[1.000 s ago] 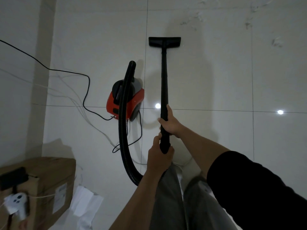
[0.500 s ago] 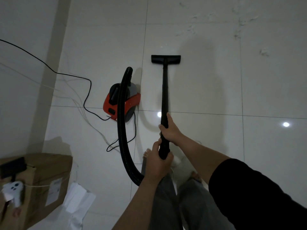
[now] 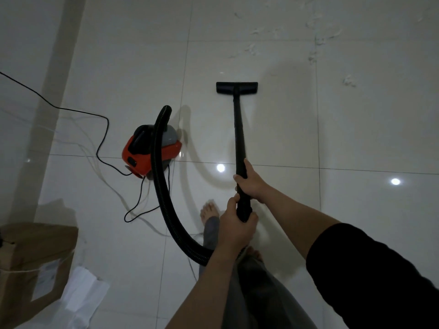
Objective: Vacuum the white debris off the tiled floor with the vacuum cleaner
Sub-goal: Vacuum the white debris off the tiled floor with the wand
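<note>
black nozzle amid open tiles

The scene was taken from a single wide-angle camera worn on the head, aimed forward and steeply down at the glossy white tiled floor. The forearms and legs were caught close at the lower edge, while the black flat floor nozzle lay farther off near the centre. Straight lines were bowed towards the edges. No second view was given.
</note>
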The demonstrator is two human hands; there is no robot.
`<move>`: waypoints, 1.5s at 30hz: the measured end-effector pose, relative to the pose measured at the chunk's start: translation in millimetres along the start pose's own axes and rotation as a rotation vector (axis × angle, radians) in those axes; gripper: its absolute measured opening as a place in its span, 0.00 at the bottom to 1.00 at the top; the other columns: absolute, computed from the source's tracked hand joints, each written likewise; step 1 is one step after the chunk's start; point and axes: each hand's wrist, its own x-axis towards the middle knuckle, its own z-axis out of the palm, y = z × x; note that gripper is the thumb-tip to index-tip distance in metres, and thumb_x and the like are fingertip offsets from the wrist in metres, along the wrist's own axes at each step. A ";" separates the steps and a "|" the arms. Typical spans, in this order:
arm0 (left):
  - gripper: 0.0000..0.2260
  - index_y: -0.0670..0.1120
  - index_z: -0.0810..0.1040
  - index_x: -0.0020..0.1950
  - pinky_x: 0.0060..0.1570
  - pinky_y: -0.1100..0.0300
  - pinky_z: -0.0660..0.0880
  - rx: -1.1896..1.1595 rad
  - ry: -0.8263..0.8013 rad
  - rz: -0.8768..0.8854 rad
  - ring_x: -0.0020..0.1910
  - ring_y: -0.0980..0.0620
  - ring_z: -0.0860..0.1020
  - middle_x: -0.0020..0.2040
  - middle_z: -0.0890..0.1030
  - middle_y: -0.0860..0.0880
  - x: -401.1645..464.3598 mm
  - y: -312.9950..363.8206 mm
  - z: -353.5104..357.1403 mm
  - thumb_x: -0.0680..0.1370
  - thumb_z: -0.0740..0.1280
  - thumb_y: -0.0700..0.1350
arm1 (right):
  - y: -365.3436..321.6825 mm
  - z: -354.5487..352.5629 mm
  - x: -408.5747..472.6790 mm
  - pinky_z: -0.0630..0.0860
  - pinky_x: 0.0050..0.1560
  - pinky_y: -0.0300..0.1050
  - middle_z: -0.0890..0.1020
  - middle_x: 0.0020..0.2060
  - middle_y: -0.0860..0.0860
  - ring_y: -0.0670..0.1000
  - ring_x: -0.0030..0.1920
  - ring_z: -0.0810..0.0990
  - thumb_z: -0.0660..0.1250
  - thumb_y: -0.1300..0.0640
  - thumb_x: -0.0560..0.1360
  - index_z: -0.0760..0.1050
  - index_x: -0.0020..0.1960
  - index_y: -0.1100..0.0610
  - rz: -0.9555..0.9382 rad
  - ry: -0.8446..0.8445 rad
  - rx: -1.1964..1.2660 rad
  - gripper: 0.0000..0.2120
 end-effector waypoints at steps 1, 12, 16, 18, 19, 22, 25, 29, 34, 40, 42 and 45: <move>0.17 0.46 0.69 0.64 0.35 0.78 0.70 0.007 0.023 -0.007 0.36 0.76 0.73 0.39 0.73 0.55 3.7 0.4 2.0 0.77 0.66 0.39 | 1.0 -1.5 2.2 0.79 0.46 0.50 0.80 0.41 0.55 0.53 0.39 0.80 0.60 0.56 0.81 0.41 0.80 0.46 0.002 0.003 0.002 0.36; 0.21 0.62 0.66 0.60 0.51 0.40 0.77 0.048 0.056 -0.049 0.47 0.42 0.79 0.45 0.80 0.48 45.6 11.8 -0.1 0.67 0.64 0.58 | -24.1 -13.4 32.5 0.77 0.41 0.47 0.80 0.39 0.56 0.52 0.37 0.79 0.60 0.56 0.81 0.39 0.79 0.45 0.016 0.004 0.060 0.36; 0.20 0.65 0.65 0.58 0.54 0.40 0.76 0.061 0.034 -0.065 0.45 0.44 0.80 0.44 0.81 0.52 68.6 33.0 -10.0 0.67 0.64 0.57 | -45.8 -24.1 47.4 0.79 0.51 0.52 0.79 0.45 0.56 0.54 0.42 0.80 0.60 0.55 0.82 0.39 0.79 0.45 0.005 0.005 0.020 0.36; 0.20 0.60 0.67 0.61 0.53 0.42 0.77 0.045 0.022 -0.081 0.44 0.46 0.80 0.43 0.81 0.53 80.9 45.9 -17.2 0.70 0.65 0.53 | -58.5 -28.7 57.2 0.79 0.54 0.55 0.79 0.50 0.56 0.55 0.45 0.80 0.59 0.54 0.82 0.38 0.79 0.45 0.011 -0.001 -0.004 0.36; 0.20 0.57 0.68 0.62 0.51 0.44 0.78 0.033 0.015 -0.088 0.43 0.47 0.81 0.43 0.81 0.53 87.4 51.1 -20.4 0.72 0.66 0.50 | -65.0 -31.2 62.2 0.80 0.54 0.56 0.78 0.51 0.56 0.56 0.46 0.80 0.59 0.53 0.82 0.38 0.79 0.44 0.016 -0.006 -0.005 0.36; 0.20 0.52 0.69 0.65 0.44 0.55 0.79 0.017 0.017 -0.084 0.42 0.51 0.81 0.43 0.80 0.54 108.3 66.0 -29.3 0.75 0.67 0.47 | -84.8 -37.6 78.0 0.80 0.55 0.58 0.78 0.52 0.56 0.56 0.46 0.81 0.60 0.53 0.81 0.37 0.79 0.43 0.019 -0.016 0.002 0.37; 0.19 0.51 0.69 0.65 0.41 0.59 0.78 0.015 0.031 -0.065 0.43 0.51 0.81 0.45 0.80 0.53 128.4 80.3 -33.7 0.75 0.68 0.46 | -104.0 -46.4 93.9 0.80 0.54 0.57 0.78 0.50 0.56 0.56 0.46 0.81 0.60 0.53 0.82 0.37 0.79 0.43 0.019 -0.022 0.018 0.37; 0.20 0.49 0.68 0.66 0.42 0.63 0.77 0.009 0.040 -0.025 0.46 0.48 0.81 0.47 0.80 0.51 147.4 104.8 -33.5 0.76 0.68 0.45 | -125.7 -64.5 110.6 0.80 0.53 0.57 0.80 0.44 0.55 0.54 0.43 0.80 0.60 0.54 0.82 0.37 0.79 0.43 0.021 -0.038 0.042 0.37; 0.20 0.49 0.68 0.67 0.41 0.59 0.79 -0.001 0.054 -0.038 0.42 0.47 0.82 0.47 0.82 0.49 175.9 139.1 -30.8 0.76 0.67 0.45 | -156.0 -89.9 132.4 0.80 0.47 0.53 0.80 0.41 0.57 0.53 0.38 0.80 0.59 0.56 0.82 0.37 0.79 0.44 0.038 -0.058 0.071 0.37; 0.20 0.51 0.69 0.64 0.38 0.54 0.81 -0.021 0.081 -0.068 0.34 0.49 0.80 0.39 0.80 0.50 209.9 179.5 -32.9 0.74 0.67 0.45 | -195.3 -117.7 156.3 0.77 0.38 0.46 0.79 0.39 0.54 0.52 0.37 0.80 0.59 0.55 0.82 0.37 0.79 0.45 0.035 -0.064 0.040 0.37; 0.18 0.51 0.70 0.63 0.38 0.58 0.79 -0.027 0.088 -0.060 0.36 0.50 0.80 0.41 0.80 0.51 219.4 192.0 -33.1 0.74 0.68 0.45 | -205.8 -125.3 163.8 0.77 0.38 0.46 0.80 0.40 0.54 0.52 0.38 0.80 0.59 0.55 0.82 0.37 0.79 0.45 0.035 -0.058 0.019 0.37; 0.17 0.52 0.70 0.61 0.37 0.67 0.73 -0.032 0.092 -0.046 0.38 0.53 0.79 0.42 0.80 0.53 231.0 208.8 -33.7 0.74 0.69 0.44 | -217.6 -135.0 174.6 0.76 0.39 0.47 0.80 0.40 0.55 0.53 0.40 0.80 0.60 0.54 0.81 0.37 0.79 0.44 0.045 -0.053 0.009 0.37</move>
